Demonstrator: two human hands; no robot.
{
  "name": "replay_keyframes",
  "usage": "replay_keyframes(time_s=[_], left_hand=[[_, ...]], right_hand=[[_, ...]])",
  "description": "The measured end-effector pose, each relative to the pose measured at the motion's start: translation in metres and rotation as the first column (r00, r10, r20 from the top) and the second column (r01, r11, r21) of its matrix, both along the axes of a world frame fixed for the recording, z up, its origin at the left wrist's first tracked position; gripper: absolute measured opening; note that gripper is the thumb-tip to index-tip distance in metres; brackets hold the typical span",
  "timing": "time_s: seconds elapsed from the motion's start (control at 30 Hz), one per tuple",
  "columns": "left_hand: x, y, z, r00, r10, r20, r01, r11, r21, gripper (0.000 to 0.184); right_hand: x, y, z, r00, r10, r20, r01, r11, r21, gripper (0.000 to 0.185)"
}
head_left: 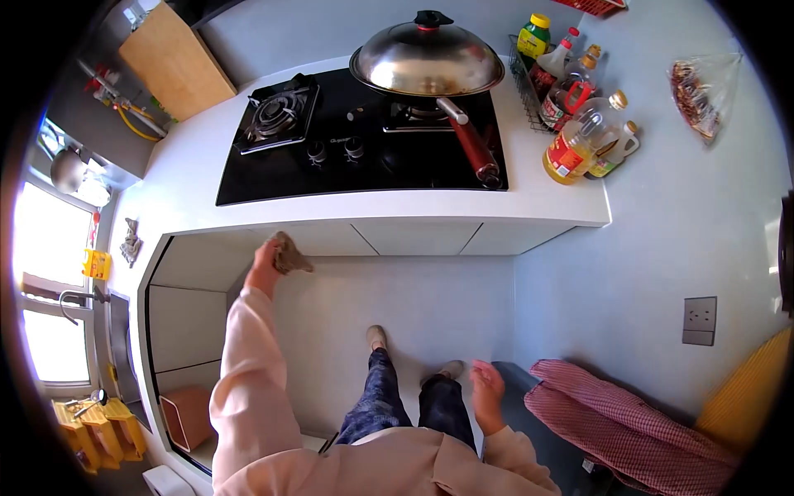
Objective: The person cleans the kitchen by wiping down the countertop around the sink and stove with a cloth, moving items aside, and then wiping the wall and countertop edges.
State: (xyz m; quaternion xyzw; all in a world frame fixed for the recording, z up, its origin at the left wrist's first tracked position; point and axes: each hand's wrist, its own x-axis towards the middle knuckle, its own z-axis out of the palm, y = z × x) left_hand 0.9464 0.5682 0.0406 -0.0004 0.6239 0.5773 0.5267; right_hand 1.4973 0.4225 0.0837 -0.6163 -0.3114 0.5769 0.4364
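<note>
My left hand (264, 263) is closed on a brownish cleaning cloth (287, 253), held against the white cabinet front just below the counter edge. A corner of the cloth hangs out to the right. Low on the right, my right hand (488, 382) hangs in the air beside my leg, its fingers loosely bent and holding nothing visible. Above the cloth, the black gas hob (372, 165) is set into the white counter (331, 207). On its right burner sits a wok with a domed steel lid (426, 59) and a red-brown handle (475, 149).
Oil and sauce bottles (571, 149) stand right of the hob. A wooden board (176, 62) leans at the back left. Left are a sink tap (76, 299) and another cloth (131, 242). A red checked cloth (612, 413) hangs at the lower right.
</note>
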Motion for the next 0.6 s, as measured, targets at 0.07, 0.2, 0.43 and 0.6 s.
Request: replay_keyframes(time_s=[0.07, 0.2, 0.43, 0.6], left_hand=[[-0.056, 0.018, -0.036, 0.995, -0.070, 0.066, 0.070, 0.998, -0.006, 0.022], [-0.058, 0.067, -0.019, 0.934, 0.274, 0.229, -0.242, 0.957, -0.160, 0.020], [0.049, 0.114, 0.002, 0.966, 0.150, 0.210, -0.085, 0.953, -0.290, 0.029], [0.193, 0.152, 0.027, 0.934, 0.115, 0.338, -0.009, 0.954, -0.301, 0.029]], right_hand=[[0.001, -0.003, -0.015, 1.000, 0.001, -0.011, -0.001, 1.000, 0.001, 0.017], [-0.005, -0.001, -0.012, 1.000, -0.023, -0.002, 0.023, 0.997, -0.070, 0.017], [0.006, -0.006, -0.025, 0.996, -0.002, -0.087, -0.008, 0.994, -0.113, 0.020], [0.039, -0.001, -0.021, 0.997, -0.053, -0.047, 0.045, 0.987, -0.153, 0.020]])
